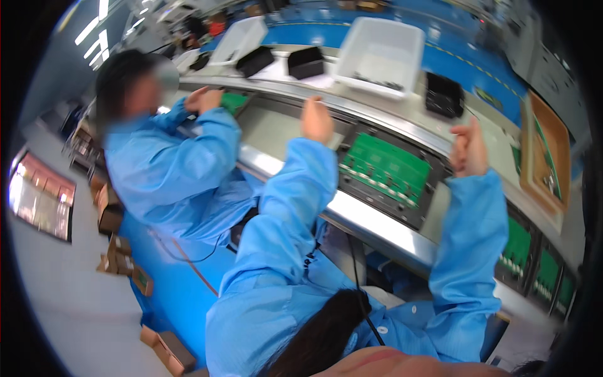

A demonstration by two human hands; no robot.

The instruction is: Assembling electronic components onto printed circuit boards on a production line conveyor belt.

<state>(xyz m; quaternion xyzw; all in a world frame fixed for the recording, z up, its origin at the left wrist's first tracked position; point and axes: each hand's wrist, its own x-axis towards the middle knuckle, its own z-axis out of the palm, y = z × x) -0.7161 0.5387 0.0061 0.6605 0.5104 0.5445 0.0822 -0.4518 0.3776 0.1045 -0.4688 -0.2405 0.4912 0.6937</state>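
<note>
My left hand (pixel 317 121) is raised over the far rail of the conveyor, just left of a green circuit board (pixel 386 164). Its back faces me, and blur hides what its fingers do. To the right of that board, my right hand (pixel 470 149) is held up with some fingers stretched out and nothing visible in it. Neither hand touches the board. The board lies flat in a black carrier frame (pixel 389 207), with a row of white connectors along its near edge.
A person in a blue smock (pixel 173 160) works at the left over another green board (pixel 233 102). Beyond the conveyor rail (pixel 402 129) stand a white bin (pixel 380 53) with small parts, black trays (pixel 444 94) and a tan box (pixel 531 151). More framed boards (pixel 516 244) line the right.
</note>
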